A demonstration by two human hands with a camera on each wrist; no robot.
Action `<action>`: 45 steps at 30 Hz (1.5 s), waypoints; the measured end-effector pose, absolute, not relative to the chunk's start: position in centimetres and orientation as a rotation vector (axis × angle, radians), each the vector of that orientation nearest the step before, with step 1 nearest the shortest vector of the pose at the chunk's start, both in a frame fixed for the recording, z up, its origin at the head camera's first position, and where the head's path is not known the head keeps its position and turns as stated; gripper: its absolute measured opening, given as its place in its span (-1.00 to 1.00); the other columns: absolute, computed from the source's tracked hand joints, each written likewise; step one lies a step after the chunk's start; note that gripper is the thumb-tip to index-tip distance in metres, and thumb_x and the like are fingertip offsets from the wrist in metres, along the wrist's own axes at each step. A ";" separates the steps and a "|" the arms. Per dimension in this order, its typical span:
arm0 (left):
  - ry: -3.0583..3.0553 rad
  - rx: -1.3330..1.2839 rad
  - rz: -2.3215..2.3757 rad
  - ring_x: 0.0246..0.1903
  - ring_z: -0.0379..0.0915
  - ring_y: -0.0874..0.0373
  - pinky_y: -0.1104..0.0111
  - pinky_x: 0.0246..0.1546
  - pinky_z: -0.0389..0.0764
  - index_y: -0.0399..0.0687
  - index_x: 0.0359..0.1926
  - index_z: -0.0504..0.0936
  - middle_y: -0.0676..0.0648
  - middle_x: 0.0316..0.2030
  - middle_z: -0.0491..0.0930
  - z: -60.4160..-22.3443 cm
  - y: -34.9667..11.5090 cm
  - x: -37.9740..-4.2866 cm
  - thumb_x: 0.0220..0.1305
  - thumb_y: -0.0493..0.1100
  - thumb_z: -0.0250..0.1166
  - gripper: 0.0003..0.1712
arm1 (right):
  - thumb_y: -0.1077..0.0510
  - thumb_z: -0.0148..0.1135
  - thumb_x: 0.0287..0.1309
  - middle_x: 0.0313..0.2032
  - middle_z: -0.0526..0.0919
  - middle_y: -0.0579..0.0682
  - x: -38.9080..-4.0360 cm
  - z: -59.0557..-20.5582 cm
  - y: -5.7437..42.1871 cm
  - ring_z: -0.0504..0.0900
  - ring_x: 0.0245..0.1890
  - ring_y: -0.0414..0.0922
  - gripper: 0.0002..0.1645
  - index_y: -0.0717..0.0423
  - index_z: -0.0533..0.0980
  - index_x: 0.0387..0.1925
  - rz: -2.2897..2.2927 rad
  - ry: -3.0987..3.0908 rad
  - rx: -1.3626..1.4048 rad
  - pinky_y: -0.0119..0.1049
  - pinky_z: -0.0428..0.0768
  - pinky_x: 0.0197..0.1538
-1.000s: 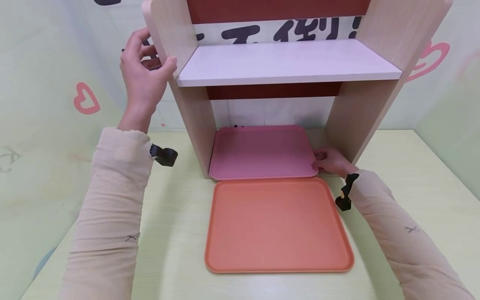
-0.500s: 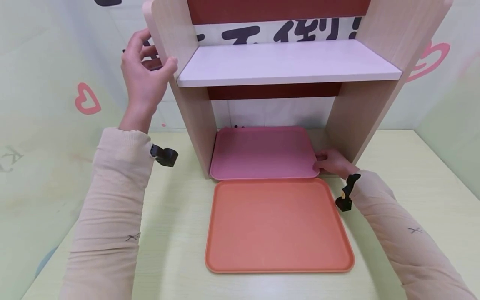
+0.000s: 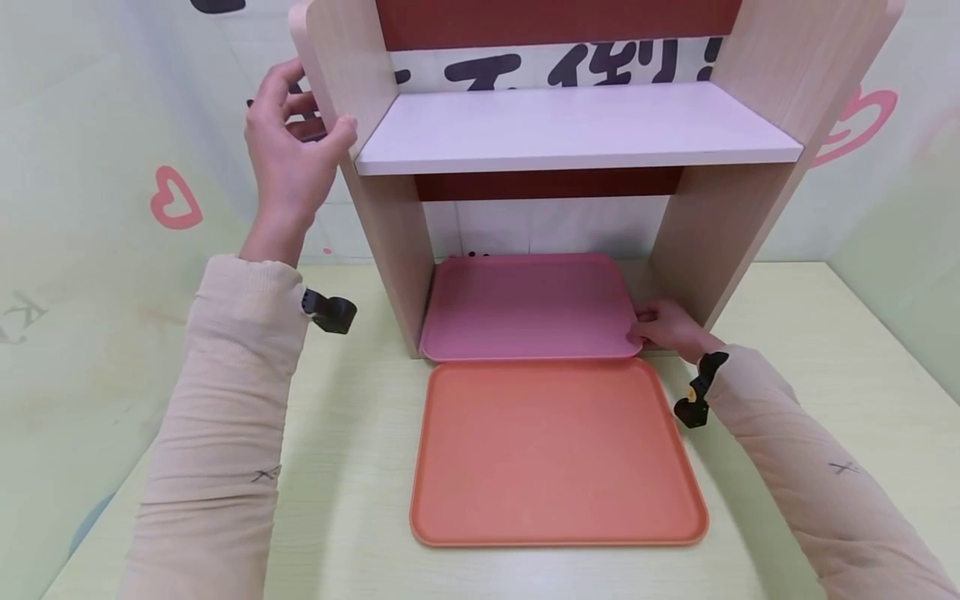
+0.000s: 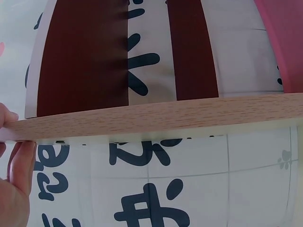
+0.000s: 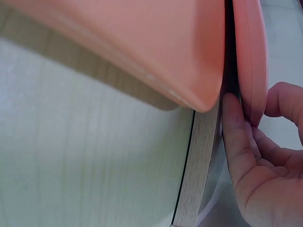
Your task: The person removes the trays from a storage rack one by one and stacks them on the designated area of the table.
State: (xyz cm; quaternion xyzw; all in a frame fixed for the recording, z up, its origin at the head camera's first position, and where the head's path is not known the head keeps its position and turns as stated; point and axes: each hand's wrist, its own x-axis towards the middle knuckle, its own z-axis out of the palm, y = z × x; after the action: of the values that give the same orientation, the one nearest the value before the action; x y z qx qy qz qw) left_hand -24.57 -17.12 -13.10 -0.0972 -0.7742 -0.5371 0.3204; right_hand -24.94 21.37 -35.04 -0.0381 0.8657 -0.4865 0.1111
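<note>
My left hand (image 3: 291,158) grips the front edge of the left side panel of a wooden shelf unit (image 3: 367,233). In the left wrist view its fingers (image 4: 21,163) lie against one face of that panel, with the thumb on the other side. At the lower right of the unit my right hand (image 3: 671,327) pinches the right edge of a pink tray (image 3: 528,308) that lies in the bottom compartment. The right wrist view shows fingers (image 5: 236,137) on one side of the tray's rim and the thumb on the other. An orange tray (image 3: 558,450) lies on the table just in front.
A white middle shelf (image 3: 577,125) spans the unit above the pink tray. The right side panel (image 3: 738,208) stands close beside my right hand. Behind is a wall (image 3: 180,117) with hearts and dark lettering. The pale wooden table (image 3: 352,500) extends to both sides.
My right hand and the pink tray's right edge have shifted very slightly to the right. My left hand keeps its hold on the panel, and the orange tray has stayed put.
</note>
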 end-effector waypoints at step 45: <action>-2.046 -0.260 -1.390 -0.16 0.46 0.08 0.40 -0.04 0.43 0.11 0.09 0.40 -0.07 -0.03 0.43 -13.2 -17.3 -24.9 0.01 -0.20 0.25 -0.46 | 0.40 -0.10 0.15 -0.49 0.47 -0.06 -23.3 -34.9 20.8 0.49 -0.53 -0.25 -0.53 0.49 0.07 0.08 -2.149 1.871 -0.021 -0.48 0.52 -0.45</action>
State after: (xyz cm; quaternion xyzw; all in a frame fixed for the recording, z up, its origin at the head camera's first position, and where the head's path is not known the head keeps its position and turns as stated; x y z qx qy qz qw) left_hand -24.91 -17.28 -13.22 -0.0988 -0.7790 -0.5291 0.3215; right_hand -23.31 20.81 -34.89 -0.0073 0.6496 -0.7462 0.1453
